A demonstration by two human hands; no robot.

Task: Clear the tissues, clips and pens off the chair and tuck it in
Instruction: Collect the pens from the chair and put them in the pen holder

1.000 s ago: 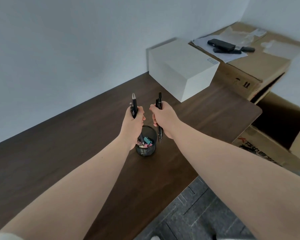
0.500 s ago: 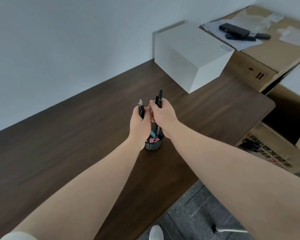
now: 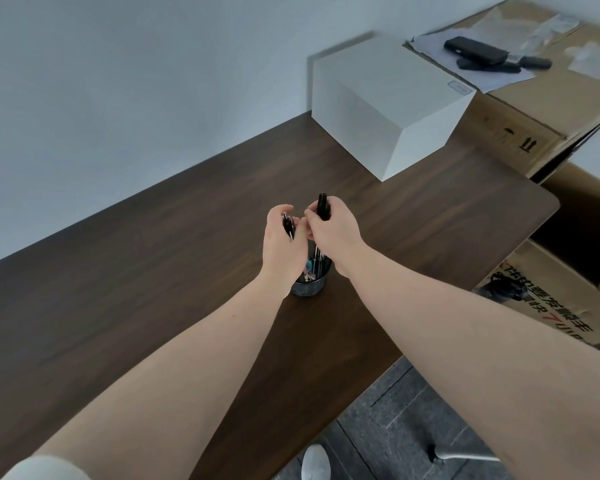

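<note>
left hand [image 3: 281, 247] grips pen [image 3: 288, 228] | right hand [image 3: 333, 233] grips black pens [image 3: 322, 206] above mesh cup [image 3: 309, 284] | dark wood desk [image 3: 153, 271] beneath | white box [image 3: 388, 109] beyond, grey wall [image 3: 136, 81] behind

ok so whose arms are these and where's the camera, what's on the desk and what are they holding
No machine here: these are a person's two bare arms, filmed by a camera worn on the head, looking forward and down. On the dark wooden desk stand a small dark mesh cup with coloured clips inside and, further back, a white box. The left hand grips a black pen with silver trim. The right hand holds black pens upright, their lower ends down in the cup. Cardboard boxes sit to the right.
</note>
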